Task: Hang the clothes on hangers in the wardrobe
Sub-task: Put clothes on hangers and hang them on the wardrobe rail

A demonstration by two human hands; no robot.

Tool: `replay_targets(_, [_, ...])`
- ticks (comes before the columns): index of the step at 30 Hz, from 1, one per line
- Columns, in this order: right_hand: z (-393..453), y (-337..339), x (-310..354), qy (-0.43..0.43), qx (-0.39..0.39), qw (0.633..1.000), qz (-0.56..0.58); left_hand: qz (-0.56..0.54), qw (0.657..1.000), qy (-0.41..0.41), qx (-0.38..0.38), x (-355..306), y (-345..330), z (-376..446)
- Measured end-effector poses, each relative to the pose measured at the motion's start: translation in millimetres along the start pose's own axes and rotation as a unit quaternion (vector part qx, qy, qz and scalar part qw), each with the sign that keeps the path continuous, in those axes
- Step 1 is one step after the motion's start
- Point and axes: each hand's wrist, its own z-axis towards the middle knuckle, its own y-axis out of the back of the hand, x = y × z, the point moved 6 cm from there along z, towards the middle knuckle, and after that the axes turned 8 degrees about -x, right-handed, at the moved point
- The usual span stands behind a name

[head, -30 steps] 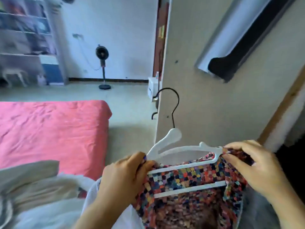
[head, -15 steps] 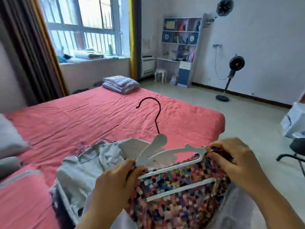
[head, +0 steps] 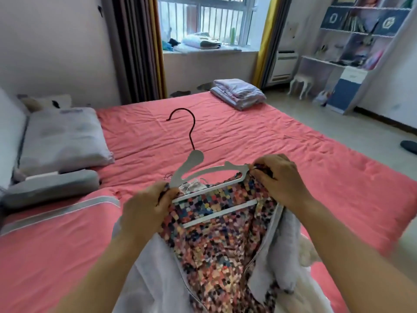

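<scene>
The left hand (head: pixel 146 208) grips the left end of the white hanger (head: pixel 209 177) with its fingers curled round it and round a bit of the colourful dress (head: pixel 216 245). The right hand (head: pixel 279 177) pinches the dress's top edge at the right end of the hanger. Both hands hold the same way as they did half a second ago, and they sit in nearly the same spot in the view.

The hanger has a black hook (head: pixel 187 123) that points up and curls to the left. The hanger tilts, with its right end a little higher. Two white bars run across it, and the dress with its many small coloured squares lies behind them and hangs down toward the person. White cloth (head: pixel 149 279) lies on both sides of the dress.

What has changed is the room behind the hands. The head has turned left. One second ago a beige wall and a fan filled the view. Half a second ago the fan was on the right and the bed came into sight. Now the fan is gone from view. The pink bed (head: pixel 248 136) fills the middle. A grey pillow (head: pixel 63 138) lies on the left of it, which did not show so fully before. A folded blanket (head: pixel 239 92) sits at the far edge of the bed. The window (head: pixel 216 16) is straight ahead, and the shelf (head: pixel 361 41) stands at the right.
</scene>
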Motion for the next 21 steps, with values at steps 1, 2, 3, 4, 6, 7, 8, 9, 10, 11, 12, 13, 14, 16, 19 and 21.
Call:
replay_targets(1, [12,-16,-3,0.004,0.005,1.000,0.002,0.004,1.000,0.008,-0.001,11,-7,8])
replay_targets(2, [20,-31,-6,0.007,0.010,1.000,0.004,0.005,1.000,0.016,0.002,21,-13,15])
replay_targets(3, [28,-49,-10,0.006,0.020,1.000,0.006,0.003,1.000,0.029,0.010,33,-22,21])
replay_targets(4, [34,-64,-15,0.003,0.030,1.000,0.007,0.003,0.999,0.041,0.019,43,-31,25])
replay_targets(6, [42,-95,-25,-0.001,0.053,0.999,0.006,0.009,0.997,0.062,0.040,63,-53,31])
replay_targets(7, [44,-108,-31,-0.005,0.060,0.998,0.002,0.011,0.996,0.074,0.055,70,-64,34])
replay_targets(8, [48,-124,-39,-0.013,0.066,0.998,0.000,0.017,0.994,0.088,0.070,80,-79,35])
replay_targets(9, [50,-137,-47,-0.019,0.069,0.997,-0.002,0.024,0.991,0.103,0.079,89,-93,37])
replay_targets(10, [51,-153,-56,-0.025,0.080,0.996,-0.003,0.036,0.989,0.116,0.082,99,-107,38])
replay_targets(11, [50,-169,-64,-0.030,0.096,0.995,-0.003,0.048,0.987,0.131,0.083,109,-120,39])
replay_targets(12, [47,-183,-70,-0.031,0.114,0.993,0.000,0.061,0.983,0.147,0.086,120,-131,38])
replay_targets(13, [44,-199,-78,-0.025,0.134,0.991,0.006,0.074,0.979,0.164,0.091,132,-145,39])
replay_targets(14, [41,-214,-86,-0.018,0.154,0.988,0.011,0.091,0.975,0.181,0.097,144,-157,39])
replay_targets(16, [33,-239,-104,-0.009,0.179,0.984,0.015,0.120,0.964,0.207,0.116,167,-179,39])
replay_targets(19, [23,-261,-130,-0.020,0.191,0.981,0.026,0.134,0.949,0.246,0.144,200,-209,35])
replay_targets(21, [15,-272,-145,-0.033,0.201,0.978,0.044,0.194,0.927,0.275,0.166,219,-226,28])
